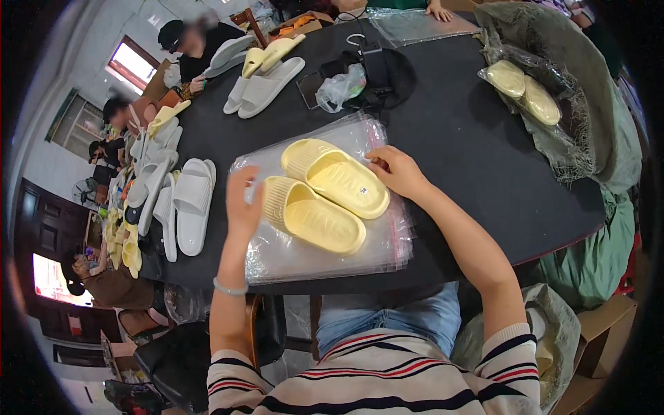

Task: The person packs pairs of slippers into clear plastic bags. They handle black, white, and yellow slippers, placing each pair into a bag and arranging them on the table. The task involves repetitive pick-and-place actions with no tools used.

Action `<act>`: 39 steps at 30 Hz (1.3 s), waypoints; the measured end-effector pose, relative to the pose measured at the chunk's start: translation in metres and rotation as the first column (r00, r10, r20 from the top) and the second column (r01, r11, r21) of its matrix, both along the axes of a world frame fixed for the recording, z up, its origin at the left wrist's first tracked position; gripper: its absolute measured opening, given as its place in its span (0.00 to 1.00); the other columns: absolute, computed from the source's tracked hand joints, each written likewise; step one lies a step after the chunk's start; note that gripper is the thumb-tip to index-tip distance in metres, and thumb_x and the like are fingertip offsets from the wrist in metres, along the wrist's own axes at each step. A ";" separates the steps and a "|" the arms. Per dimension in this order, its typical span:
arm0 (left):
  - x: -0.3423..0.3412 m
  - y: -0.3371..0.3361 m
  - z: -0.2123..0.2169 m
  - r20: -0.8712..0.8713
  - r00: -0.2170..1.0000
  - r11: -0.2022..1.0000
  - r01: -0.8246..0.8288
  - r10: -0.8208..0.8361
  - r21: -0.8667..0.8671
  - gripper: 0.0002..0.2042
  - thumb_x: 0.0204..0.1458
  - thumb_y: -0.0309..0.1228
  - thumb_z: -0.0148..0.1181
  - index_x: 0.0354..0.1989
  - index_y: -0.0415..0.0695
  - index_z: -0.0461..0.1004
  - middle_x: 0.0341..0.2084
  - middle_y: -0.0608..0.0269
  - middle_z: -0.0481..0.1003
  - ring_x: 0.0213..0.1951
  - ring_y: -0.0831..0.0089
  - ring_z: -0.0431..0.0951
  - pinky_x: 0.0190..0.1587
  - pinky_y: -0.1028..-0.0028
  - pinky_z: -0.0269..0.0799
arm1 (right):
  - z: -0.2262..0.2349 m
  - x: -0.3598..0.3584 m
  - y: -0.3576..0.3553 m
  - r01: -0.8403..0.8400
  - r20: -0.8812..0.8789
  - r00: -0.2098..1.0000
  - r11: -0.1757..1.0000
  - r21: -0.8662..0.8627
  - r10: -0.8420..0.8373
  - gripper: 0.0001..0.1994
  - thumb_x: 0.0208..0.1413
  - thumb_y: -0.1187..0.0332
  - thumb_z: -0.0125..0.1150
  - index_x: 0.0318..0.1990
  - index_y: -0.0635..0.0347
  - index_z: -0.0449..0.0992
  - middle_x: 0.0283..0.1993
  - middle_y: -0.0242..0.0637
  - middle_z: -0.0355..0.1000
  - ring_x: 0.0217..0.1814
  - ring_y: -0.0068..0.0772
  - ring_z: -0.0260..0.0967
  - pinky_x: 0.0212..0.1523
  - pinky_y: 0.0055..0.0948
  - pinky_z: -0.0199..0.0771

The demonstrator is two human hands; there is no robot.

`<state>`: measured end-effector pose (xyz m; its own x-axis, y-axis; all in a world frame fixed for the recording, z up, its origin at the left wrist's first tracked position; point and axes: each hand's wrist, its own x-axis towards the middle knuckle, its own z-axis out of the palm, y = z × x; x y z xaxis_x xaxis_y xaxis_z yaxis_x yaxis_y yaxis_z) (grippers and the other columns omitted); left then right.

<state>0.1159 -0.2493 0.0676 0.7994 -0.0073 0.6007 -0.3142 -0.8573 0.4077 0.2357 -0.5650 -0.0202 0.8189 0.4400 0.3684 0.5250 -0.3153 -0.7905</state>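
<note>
A pair of pale yellow slides, the far slide (346, 181) and the near slide (321, 218), lies side by side on a stack of clear plastic bags (277, 266). A small round sticker shows on the far slide's insole. My left hand (242, 207), slightly blurred, is raised beside the slides' strap ends with thumb and fingers apart, holding nothing. At the bags' pink-edged side, beside the far slide's heel, my right hand (399, 171) has its fingers bent and pinched on the edge of a plastic bag.
White slides (194, 207) and more yellow ones line the dark table's (456, 138) left side. Grey slides (263, 86) stand farther back, near a headset-like black device (377, 66). At right, a bagged yellow pair (522, 90) rests on a woven sack (581, 62). Other people sit around the table.
</note>
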 end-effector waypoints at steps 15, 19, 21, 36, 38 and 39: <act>0.006 -0.089 -0.005 -0.210 0.974 0.480 0.145 0.083 0.865 0.12 0.39 0.27 0.57 0.35 0.42 0.74 0.26 0.64 0.71 0.28 0.71 0.73 0.35 0.71 0.63 | 0.009 -0.003 0.001 0.000 0.012 1.000 0.998 -0.057 0.001 0.09 0.53 0.70 0.58 0.42 0.60 0.77 0.36 0.40 0.72 0.35 0.37 0.74 0.39 0.31 0.74; -0.002 -0.071 0.000 -0.127 0.992 0.530 0.121 -0.026 0.839 0.07 0.38 0.26 0.58 0.28 0.44 0.72 0.24 0.65 0.70 0.26 0.71 0.73 0.34 0.71 0.64 | 0.008 -0.004 0.000 -0.005 0.059 0.998 0.998 -0.060 0.009 0.08 0.52 0.71 0.59 0.40 0.60 0.77 0.36 0.39 0.72 0.34 0.37 0.73 0.38 0.32 0.74; -0.012 -0.061 0.012 -0.144 0.989 0.523 0.139 -0.030 0.841 0.07 0.37 0.27 0.57 0.28 0.44 0.72 0.24 0.65 0.70 0.26 0.71 0.73 0.33 0.72 0.63 | 0.008 -0.005 0.000 -0.006 0.078 0.997 0.999 -0.047 0.010 0.08 0.51 0.72 0.59 0.39 0.60 0.77 0.35 0.39 0.71 0.34 0.37 0.73 0.37 0.31 0.74; -0.073 0.009 -0.004 -0.198 0.980 0.859 0.132 -0.037 0.494 0.09 0.47 0.27 0.58 0.38 0.41 0.77 0.42 0.57 0.78 0.41 0.59 0.77 0.46 0.63 0.71 | 0.009 -0.008 0.005 -0.040 0.120 0.992 0.998 -0.054 0.047 0.09 0.49 0.77 0.60 0.39 0.62 0.76 0.34 0.41 0.70 0.33 0.38 0.71 0.36 0.31 0.72; -0.084 -0.005 -0.006 -0.155 0.987 0.902 0.099 -0.035 0.421 0.09 0.48 0.28 0.59 0.38 0.41 0.77 0.41 0.56 0.78 0.40 0.58 0.77 0.45 0.63 0.71 | 0.008 -0.008 0.004 -0.036 0.132 0.990 0.998 -0.053 0.042 0.09 0.49 0.77 0.61 0.39 0.62 0.76 0.35 0.41 0.70 0.33 0.38 0.71 0.36 0.31 0.72; -0.091 -0.008 -0.013 -0.225 0.974 0.942 0.066 0.010 0.330 0.13 0.50 0.34 0.61 0.42 0.43 0.76 0.44 0.51 0.74 0.43 0.54 0.76 0.46 0.62 0.71 | 0.008 -0.008 0.004 -0.029 0.127 0.991 0.998 -0.052 0.036 0.09 0.49 0.77 0.61 0.39 0.62 0.76 0.35 0.41 0.70 0.33 0.37 0.71 0.36 0.31 0.72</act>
